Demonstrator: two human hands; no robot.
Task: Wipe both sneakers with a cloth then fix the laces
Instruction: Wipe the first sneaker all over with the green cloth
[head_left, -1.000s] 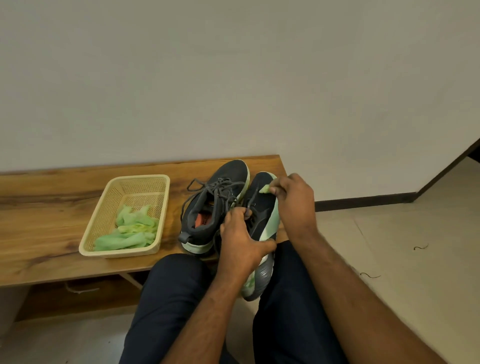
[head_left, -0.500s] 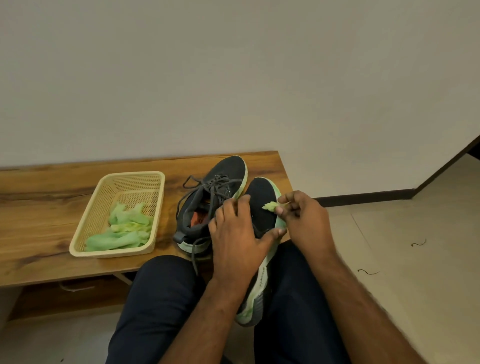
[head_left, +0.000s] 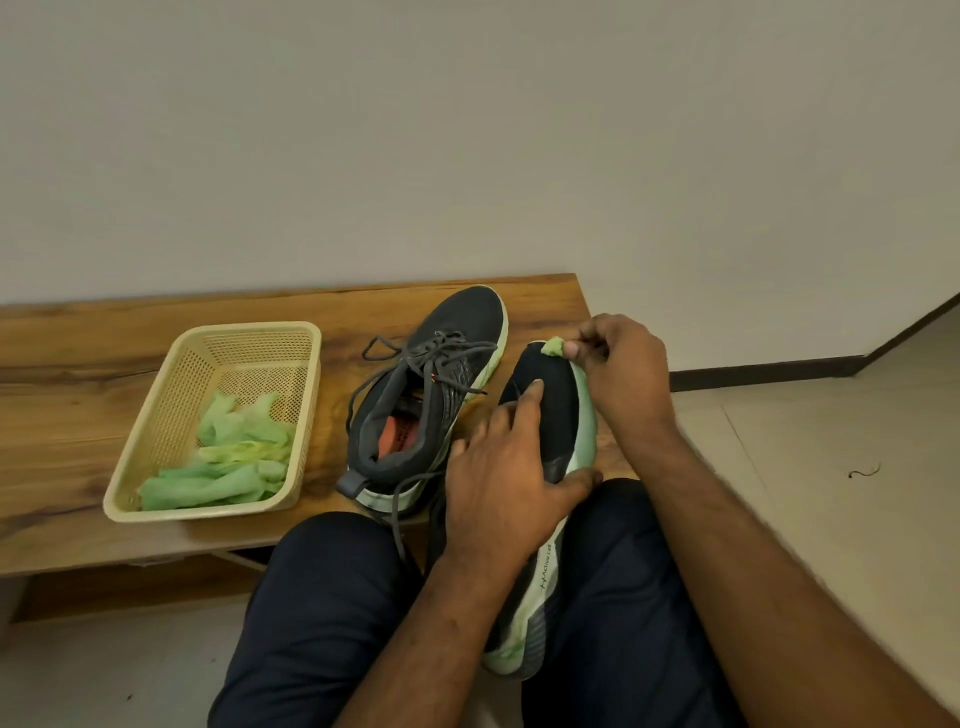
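Two sneakers in view, both dark grey with pale green soles. Held sneaker (head_left: 550, 415) lies between the person's knees, toe at 12 o'clock resting over the near edge of the wooden bench (head_left: 78, 415), heel at 6 o'clock down between the thighs. Second sneaker (head_left: 431, 395) stands on the bench just beside the held one, at its 9 o'clock, laces (head_left: 441, 348) loose and sprawled, one end trailing over the bench edge.

Left hand (head_left: 509, 488) lies over the top of the held sneaker at mid-length: thumb hooked round the right side of the sole, fingers spread across the upper, index finger stretched toward the toe and touching the dark fabric. The grip reads as a clasp (thumb and palm bracing the shoe). Left forearm enters from 6 o'clock.

Right hand (head_left: 623, 374) sits at the toe of the held sneaker, at 1 o'clock from the left hand. Fingers are curled, thumb and fingertips pinching a small wad of green cloth (head_left: 553, 347) against the toe tip. Right forearm runs in from 5 o'clock, wrist bent inward.

Yellow perforated basket (head_left: 156, 441) stands on the bench at 9 o'clock of the second sneaker, apart from it, holding a heap of green cloths (head_left: 228, 457). Dark trousers (head_left: 322, 613) cover both legs. Beige floor (head_left: 831, 493) at 3 o'clock.
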